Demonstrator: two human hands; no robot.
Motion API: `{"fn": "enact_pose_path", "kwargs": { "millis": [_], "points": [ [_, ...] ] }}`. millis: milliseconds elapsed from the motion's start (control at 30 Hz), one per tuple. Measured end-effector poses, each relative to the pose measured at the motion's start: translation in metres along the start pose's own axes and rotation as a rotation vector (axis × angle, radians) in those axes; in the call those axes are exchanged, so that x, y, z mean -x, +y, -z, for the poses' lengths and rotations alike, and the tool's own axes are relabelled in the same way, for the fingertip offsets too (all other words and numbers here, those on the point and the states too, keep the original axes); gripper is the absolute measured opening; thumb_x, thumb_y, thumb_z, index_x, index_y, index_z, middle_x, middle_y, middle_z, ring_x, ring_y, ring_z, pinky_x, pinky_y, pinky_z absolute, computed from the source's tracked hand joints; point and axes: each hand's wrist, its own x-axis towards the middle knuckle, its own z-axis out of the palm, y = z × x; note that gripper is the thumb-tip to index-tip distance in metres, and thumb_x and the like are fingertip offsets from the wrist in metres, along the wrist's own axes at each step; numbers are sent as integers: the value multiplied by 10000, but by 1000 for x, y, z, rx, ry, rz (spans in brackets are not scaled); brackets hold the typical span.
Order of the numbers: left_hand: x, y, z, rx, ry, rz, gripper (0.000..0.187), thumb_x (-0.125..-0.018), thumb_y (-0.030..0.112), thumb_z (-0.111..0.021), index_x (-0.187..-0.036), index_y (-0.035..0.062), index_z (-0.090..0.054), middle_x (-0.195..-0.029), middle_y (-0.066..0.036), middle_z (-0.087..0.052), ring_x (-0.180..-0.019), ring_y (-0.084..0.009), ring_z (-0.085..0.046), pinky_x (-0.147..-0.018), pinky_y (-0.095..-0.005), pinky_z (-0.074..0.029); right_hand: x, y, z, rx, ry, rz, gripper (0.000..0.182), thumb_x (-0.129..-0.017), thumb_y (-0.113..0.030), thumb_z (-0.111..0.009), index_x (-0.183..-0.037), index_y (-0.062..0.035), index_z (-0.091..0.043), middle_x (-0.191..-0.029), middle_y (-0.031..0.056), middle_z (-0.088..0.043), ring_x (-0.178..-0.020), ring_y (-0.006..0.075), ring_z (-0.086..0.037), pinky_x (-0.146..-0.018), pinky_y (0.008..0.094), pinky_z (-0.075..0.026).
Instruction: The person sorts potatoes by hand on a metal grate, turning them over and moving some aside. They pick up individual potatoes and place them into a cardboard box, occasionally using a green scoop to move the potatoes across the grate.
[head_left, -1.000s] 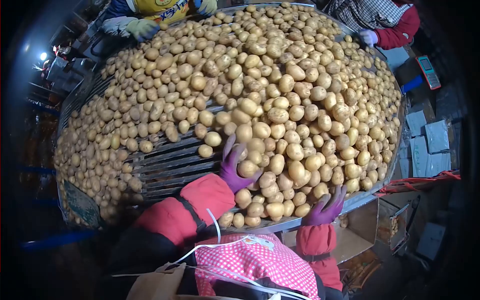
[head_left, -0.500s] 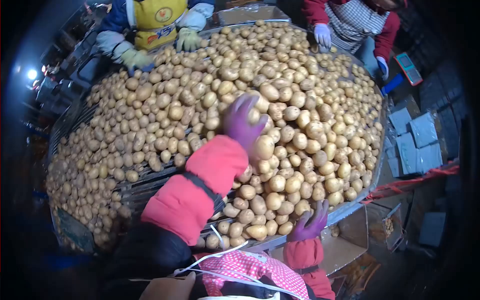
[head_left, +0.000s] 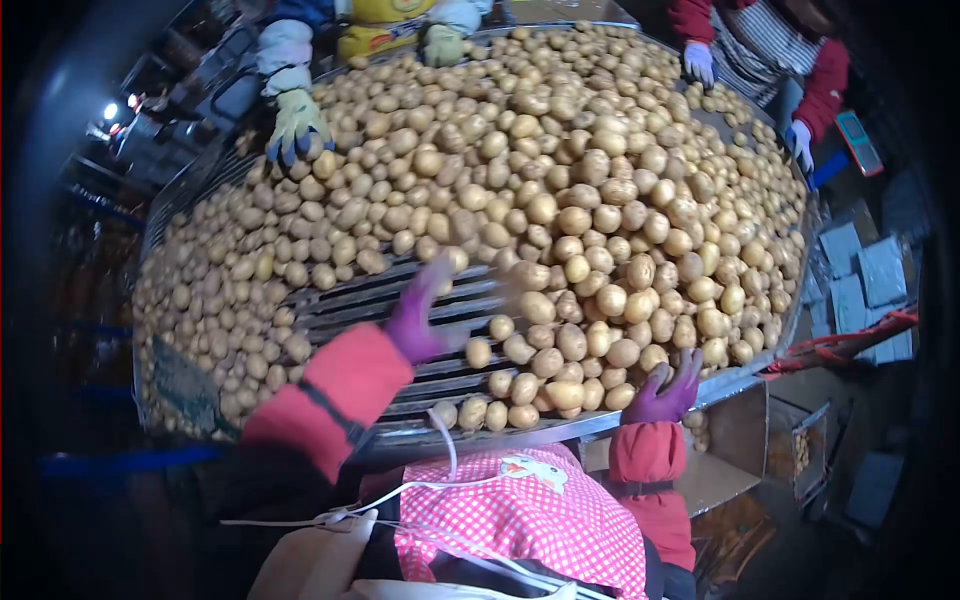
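Potatoes lie heaped over a wide slatted metal table. My left hand, in a purple glove with a red sleeve, is over the bare slats with its fingers spread, slightly blurred, and a few potatoes are near its fingertips. At the table's near edge, my right hand, also gloved in purple, rests against the rim beside the lowest potatoes. Its fingers are apart and nothing shows in it.
A co-worker's gloved hand touches potatoes at the far left. Another person's gloved hands are at the far right. An open cardboard box stands below the near edge, and plastic-wrapped packs lie at the right.
My left hand has moved left and toward me, off the heap, and more slats show. The co-worker's hand at far left has shifted onto other potatoes. The whole view has shifted.
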Motion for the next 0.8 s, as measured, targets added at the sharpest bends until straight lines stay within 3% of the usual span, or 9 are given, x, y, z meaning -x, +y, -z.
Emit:
{"fn": "enact_pose_path", "kwargs": {
  "millis": [67, 167, 267, 367, 400, 467, 567, 700, 800],
  "points": [
    [79, -3, 3, -236, -235, -100, 1079, -573, 427, -887, -1446, 34, -391, -1500, -239, -371, -1389, -413, -368, -1143, -510, -311, 2, -1, 0, -7, -2, -14, 481, -953, -186, -523, -1395, -2, -470, -1500, 251, -386, -1366, 411, -388, -1124, 515, -319],
    [123, 18, -19, -258, -361, 9, 1049, -587, 490, -853, -1433, 54, -412, -1538, -259, -282, -1419, -462, -287, -1154, -564, -255, 3, 0, 0, -5, -11, -10, 474, -963, -165, -513, -1405, -3, -463, -1511, 246, -376, -1380, 395, -385, -1130, 492, -321],
    [98, 29, -42, -216, -312, -137, 1022, -605, 479, -840, -1446, 89, -409, -1551, -244, -260, -1415, -489, -266, -1153, -577, -243, 4, 13, -9, -32, 22, 35, 495, -953, -167, -527, -1413, -1, -453, -1509, 250, -377, -1375, 415, -382, -1131, 508, -310],
    [76, 48, -78, -151, -237, -10, 966, -630, 458, -825, -1453, 155, -421, -1554, -229, -253, -1405, -507, -257, -1143, -593, -246, 8, -26, 11, -39, 6, 135, 544, -930, -204, -560, -1419, 5, -445, -1509, 263, -369, -1372, 443, -373, -1133, 524, -294],
    [70, 53, -86, -165, -213, -26, 910, -635, 416, -828, -1412, 136, -446, -1510, -243, -298, -1364, -505, -303, -1105, -588, -286, 10, -24, 7, -229, 10, 395, 636, -878, -310, -616, -1429, -36, -453, -1521, 274, -339, -1381, 482, -332, -1137, 570, -249],
    [55, 59, -95, -193, -159, -57, 798, -644, 333, -834, -1329, 98, -496, -1423, -271, -386, -1283, -501, -397, -1027, -579, -366, 29, -31, 10, 121, -286, 469, 659, -823, -442, -664, -1373, -101, -538, -1508, 261, -356, -1372, 512, -313, -1087, 659, -238],
    [37, 58, -96, -272, -2, -236, 631, -666, 334, -794, -1224, 130, -580, -1321, -210, -469, -1156, -446, -478, -926, -538, -425, 19, -26, 6, 114, -340, 447, 710, -756, -454, -716, -1379, -159, -544, -1519, 239, -350, -1365, 517, -309, -1063, 689, -224],
    [-1, 58, -103, -197, 44, -351, 499, -700, 331, -748, -1152, 153, -639, -1292, -132, -520, -1122, -382, -512, -905, -497, -449, -12, -32, -4, 245, -322, 503, 700, -703, -404, -750, -1356, -223, -574, -1524, 216, -361, -1320, 439, -389, -1049, 636, -274],
    [-13, 34, -118, -277, -85, -385, 574, -655, 312, -755, -1208, 199, -646, -1371, -96, -505, -1094, -376, -519, -892, -506, -455, -20, -40, -8, 157, -313, 400, 686, -696, -376, -751, -1344, -230, -585, -1508, 211, -385, -1299, 408, -424, -1057, 590, -290]
  ]
}}
